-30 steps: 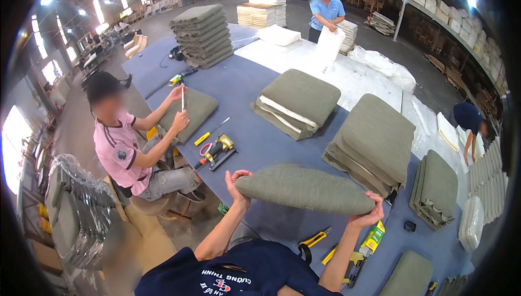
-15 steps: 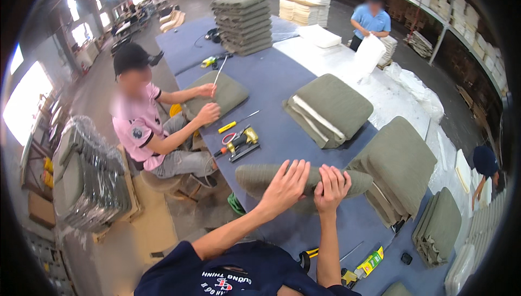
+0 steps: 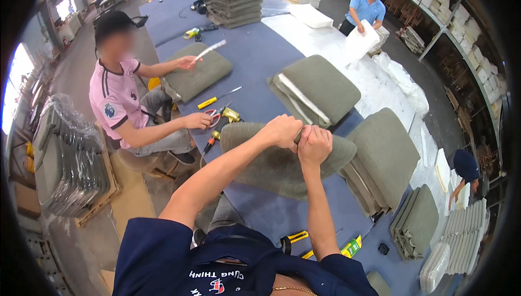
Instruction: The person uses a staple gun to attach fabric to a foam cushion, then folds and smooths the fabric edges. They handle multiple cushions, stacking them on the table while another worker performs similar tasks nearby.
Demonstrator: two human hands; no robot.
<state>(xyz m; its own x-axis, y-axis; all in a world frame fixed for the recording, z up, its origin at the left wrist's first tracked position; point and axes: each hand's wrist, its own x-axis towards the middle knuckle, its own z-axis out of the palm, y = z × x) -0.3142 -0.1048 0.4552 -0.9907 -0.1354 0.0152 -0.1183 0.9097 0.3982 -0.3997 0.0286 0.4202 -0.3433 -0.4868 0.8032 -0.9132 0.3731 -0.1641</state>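
Observation:
A grey-green fabric-covered cushion (image 3: 266, 174) is tilted up before me over the blue table, its broad face toward me. My left hand (image 3: 282, 132) is closed on the middle of its upper edge. Right beside it, my right hand (image 3: 315, 144) is clenched on the same edge, the two hands touching. The fingertips of both are hidden. Just left of the cushion lies a yellow and black staple gun (image 3: 227, 119). Behind its right end stands a pile of similar grey-green cushions (image 3: 388, 157), and farther back another pile (image 3: 320, 87) with a white layer showing.
At the left a seated co-worker (image 3: 116, 98) holds a white strip (image 3: 210, 49) and reaches to red-handled scissors (image 3: 214, 117). A yellow screwdriver (image 3: 209, 102) lies nearby. Close to my body are a yellow cutter (image 3: 297, 237) and a green-yellow packet (image 3: 351, 247). A tall cushion stack (image 3: 232, 0) stands far back.
Both hands have moved up and closer together. The cushion has turned from edge-on to showing its broad face. The co-worker's near hand has moved to the scissors, and the white strip has swung.

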